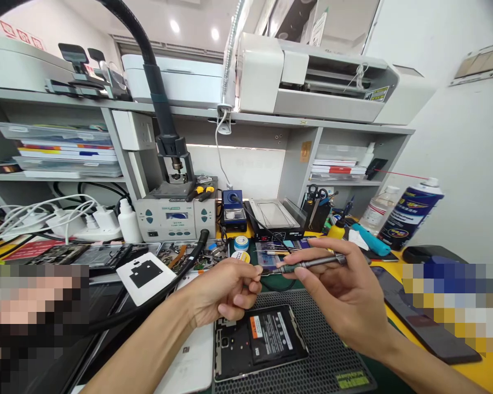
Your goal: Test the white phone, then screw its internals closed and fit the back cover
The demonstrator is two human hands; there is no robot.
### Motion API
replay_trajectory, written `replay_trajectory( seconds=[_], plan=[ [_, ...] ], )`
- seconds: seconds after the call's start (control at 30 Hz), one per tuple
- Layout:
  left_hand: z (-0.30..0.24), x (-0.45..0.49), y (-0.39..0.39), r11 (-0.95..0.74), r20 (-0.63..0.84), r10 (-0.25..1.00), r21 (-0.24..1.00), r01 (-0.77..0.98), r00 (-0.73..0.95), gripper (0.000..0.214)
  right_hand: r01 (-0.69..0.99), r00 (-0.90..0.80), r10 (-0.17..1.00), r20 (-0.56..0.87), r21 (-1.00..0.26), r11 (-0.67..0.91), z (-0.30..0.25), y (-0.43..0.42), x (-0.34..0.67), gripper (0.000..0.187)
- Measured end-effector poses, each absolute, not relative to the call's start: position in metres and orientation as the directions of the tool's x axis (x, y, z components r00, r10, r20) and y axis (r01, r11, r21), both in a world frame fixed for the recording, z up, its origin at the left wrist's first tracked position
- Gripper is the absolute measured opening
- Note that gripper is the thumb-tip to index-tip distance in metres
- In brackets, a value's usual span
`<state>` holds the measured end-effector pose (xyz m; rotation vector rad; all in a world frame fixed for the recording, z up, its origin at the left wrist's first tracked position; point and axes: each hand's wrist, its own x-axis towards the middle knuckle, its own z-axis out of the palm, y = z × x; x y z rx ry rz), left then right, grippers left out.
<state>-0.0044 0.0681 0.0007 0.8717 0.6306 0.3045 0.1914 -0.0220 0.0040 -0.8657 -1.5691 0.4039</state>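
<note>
My right hand holds a slim grey screwdriver level, its tip pointing left. My left hand is closed in a pinch at that tip, thumb and forefinger together on something too small to make out. Both hands hover above an opened phone with its battery showing, which lies on a dark perforated mat. The phone's white back cover lies to the left of it.
A soldering station with a black hose stands behind, beside a small heating plate. A spray can and bottles stand at right. A dark phone lies on the yellow table. Cables and parts crowd the left.
</note>
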Motion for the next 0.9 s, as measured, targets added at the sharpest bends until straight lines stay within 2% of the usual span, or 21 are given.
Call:
replay_trajectory(
  seconds=[0.27,0.4,0.5,0.67,0.77,0.9],
  plan=[
    [0.001,-0.001,0.066,0.572,-0.42,0.522,0.818,0.06,0.743,0.028,0.289,0.003,0.731,0.682,-0.701,0.652,0.002,-0.022,0.194,0.039],
    [0.002,-0.004,0.069,0.512,-0.401,0.611,0.858,0.046,0.683,0.041,0.21,0.018,0.776,0.631,-0.761,0.614,0.009,-0.021,0.191,0.035],
    [0.003,-0.009,0.073,0.453,-0.364,0.689,0.891,0.02,0.627,0.039,0.195,-0.012,0.84,0.543,-0.822,0.535,0.019,-0.027,0.183,0.031],
    [0.002,-0.017,0.081,0.393,-0.317,0.729,0.92,0.009,0.607,0.023,0.4,-0.227,0.925,0.305,-0.837,0.374,0.029,-0.049,0.165,0.041],
    [0.001,-0.019,0.082,0.359,-0.299,0.737,0.933,0.023,0.606,0.019,0.573,-0.316,0.931,0.183,-0.745,0.341,0.03,-0.057,0.152,0.045],
    [0.002,-0.019,0.078,0.311,-0.276,0.745,0.949,0.049,0.607,0.021,0.695,-0.386,0.914,0.129,-0.61,0.379,0.033,-0.056,0.135,0.05]
  ],
)
